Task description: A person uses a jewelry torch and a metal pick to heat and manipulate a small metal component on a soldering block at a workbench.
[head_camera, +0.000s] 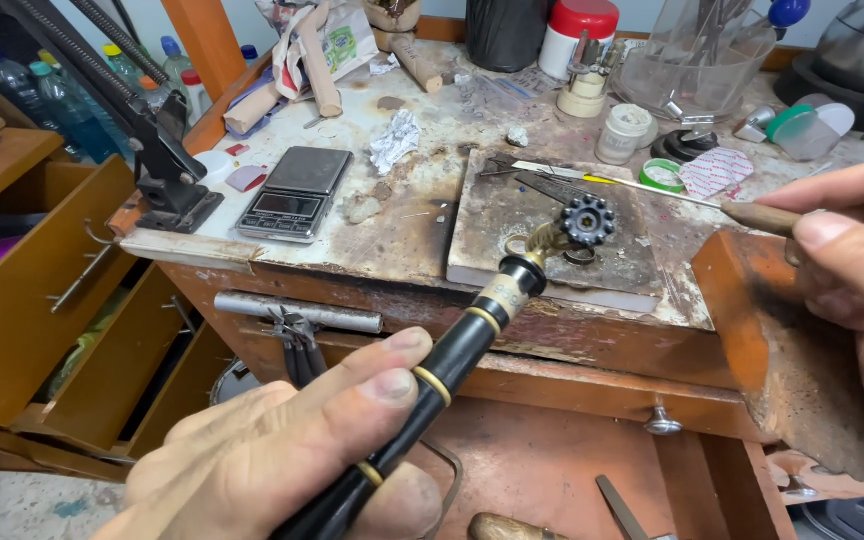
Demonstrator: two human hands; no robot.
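Observation:
My left hand (292, 450) grips a black torch handle (432, 370) with pale rings along it. Its brass tip and a black toothed knob (587, 220) point at a scorched grey soldering block (512, 215) on the bench. My right hand (852, 250) holds a thin tool with a wooden handle (757, 215), its metal shaft reaching left over the block. A small ring (579, 257) lies on the block beside the torch tip. The right hand rests above a worn wooden bench pin (782, 350).
A small digital scale (295, 193) sits left of the block, beside a black clamp (167, 175). Jars, a roll of green tape (662, 175), crumpled foil (395, 140) and a clear container (692, 60) crowd the back. Open wooden drawers (42, 300) stand at left.

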